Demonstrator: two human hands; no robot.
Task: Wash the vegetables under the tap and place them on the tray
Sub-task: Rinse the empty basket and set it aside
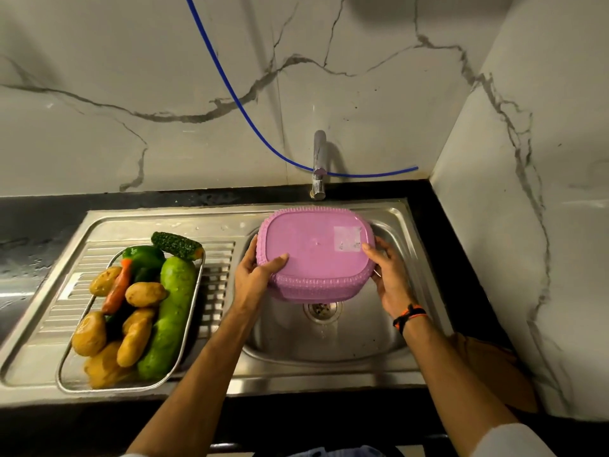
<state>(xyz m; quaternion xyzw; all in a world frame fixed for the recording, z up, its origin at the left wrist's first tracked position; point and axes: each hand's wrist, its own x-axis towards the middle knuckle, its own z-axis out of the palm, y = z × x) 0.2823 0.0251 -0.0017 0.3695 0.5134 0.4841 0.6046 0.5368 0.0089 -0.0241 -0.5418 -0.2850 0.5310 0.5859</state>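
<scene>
Pink and plastic, the rounded-square woven basket (314, 255) is hanging upside down over the stainless steel sink bowl (379, 338), its flat base facing the camera and its rim pointing down toward the drain (322, 311). The left hand (255, 275) is gripping the near-left corner, thumb lying on the base and fingers curled around the side wall; the right hand (390, 278) is gripping the right side in the same way, fingertips on the base near a pale sticker. Nothing is showing inside or falling from the basket.

On the ribbed draining board to the left, the oval steel tray (67, 364) is holding the vegetables in a heap: several brown potatoes (145, 293), a long pale green gourd (171, 319), an orange carrot (118, 285), a green capsicum (141, 257) and a dark bumpy bitter gourd (176, 244) resting across the far rim. Their skins are looking wet and glossy.

The chrome tap (319, 166) is standing at the back wall; no stream of water is visible from it. A thin blue hose (237, 103) is running down the marble wall behind it.

Judging by this, the washing and loading are looking finished, with only draining and setting aside the basket remaining.
</scene>
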